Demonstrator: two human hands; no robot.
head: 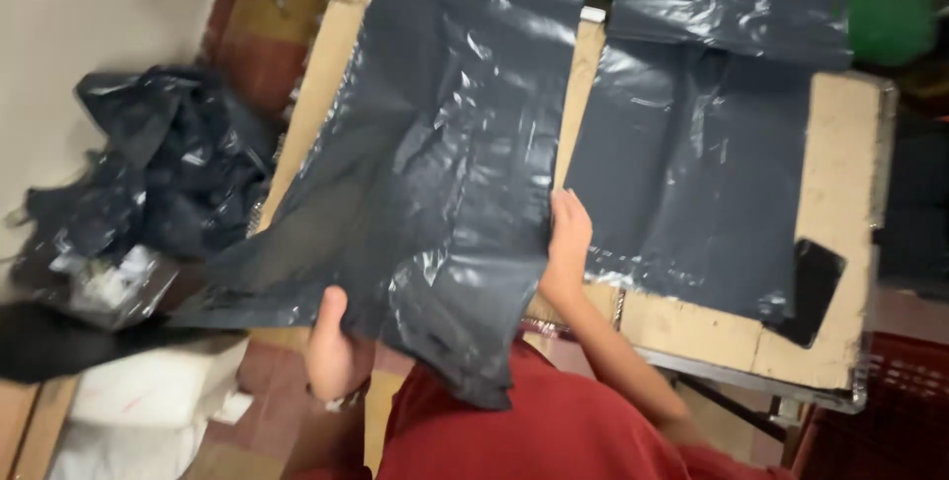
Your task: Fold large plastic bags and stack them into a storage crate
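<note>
Gripping black plastic sheet (445, 164), both hands.

Black plastic sheets (692, 183) on wooden table (840, 174)

The black sheet (445, 174) gripped by the left hand (334, 347) and right hand (568, 238) is thin plastic film, glossy and crinkled. A second black plastic sheet (692, 174) lying flat looks smoother, with a duller sheen. The table (840, 193) is pale bare wood, matt, scuffed and rough-edged, on a metal frame. The heap of black bags (148, 174) is shiny, crumpled plastic. The red sleeve (554, 421) is soft matt cloth. The black phone (816, 287) is smooth and glossy.
</note>
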